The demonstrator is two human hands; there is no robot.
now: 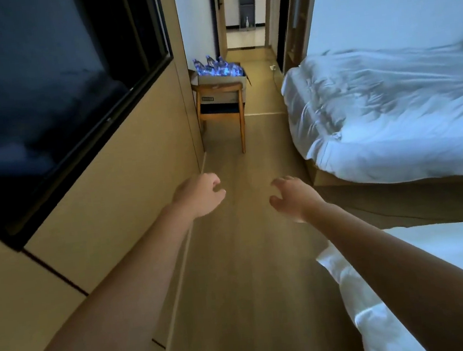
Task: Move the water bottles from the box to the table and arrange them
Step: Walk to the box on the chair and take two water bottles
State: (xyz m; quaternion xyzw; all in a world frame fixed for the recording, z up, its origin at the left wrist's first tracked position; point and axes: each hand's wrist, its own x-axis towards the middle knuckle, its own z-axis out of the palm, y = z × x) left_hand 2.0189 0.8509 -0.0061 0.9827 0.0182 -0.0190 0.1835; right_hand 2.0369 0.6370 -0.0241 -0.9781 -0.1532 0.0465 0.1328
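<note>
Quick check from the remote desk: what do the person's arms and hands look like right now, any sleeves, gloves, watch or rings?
Both forearms are bare for the whole length in view, with no sleeve edge showing. The left hand and right hand wear no gloves. No watch, band or ring shows on either, though the picture is somewhat blurred.

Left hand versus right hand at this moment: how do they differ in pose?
The left hand has its fingers curled loosely inward with its back to the camera; the right hand has its fingers spread apart, slightly bent. The left hand is beside the wall panel; the right hand is nearer the bed. Both are empty and stretched forward over the floor.
</note>
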